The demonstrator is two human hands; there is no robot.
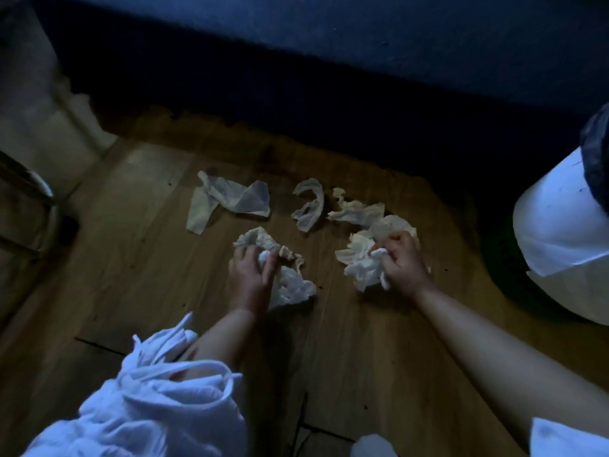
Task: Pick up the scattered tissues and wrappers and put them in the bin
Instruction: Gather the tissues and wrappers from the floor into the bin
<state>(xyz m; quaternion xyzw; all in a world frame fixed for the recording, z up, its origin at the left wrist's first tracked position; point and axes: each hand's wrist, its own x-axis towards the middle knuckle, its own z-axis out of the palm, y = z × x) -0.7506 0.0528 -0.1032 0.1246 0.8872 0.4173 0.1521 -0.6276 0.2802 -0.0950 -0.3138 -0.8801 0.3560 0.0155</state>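
Note:
Several crumpled white tissues lie on the wooden floor (138,245). My left hand (248,275) is closed on a crumpled tissue (290,286) near the middle. My right hand (403,262) grips another crumpled tissue (361,263) to the right. Farther away lie a flat see-through wrapper (230,199), a twisted thin wrapper (309,206) and one more crumpled tissue (357,209). The white bin (560,232) with a dark liner at its rim stands at the right edge.
A dark blue bed or sofa (329,61) runs across the back. A pale piece of furniture (36,103) stands at the left. White clothing (148,407) fills the lower left. The room is dim.

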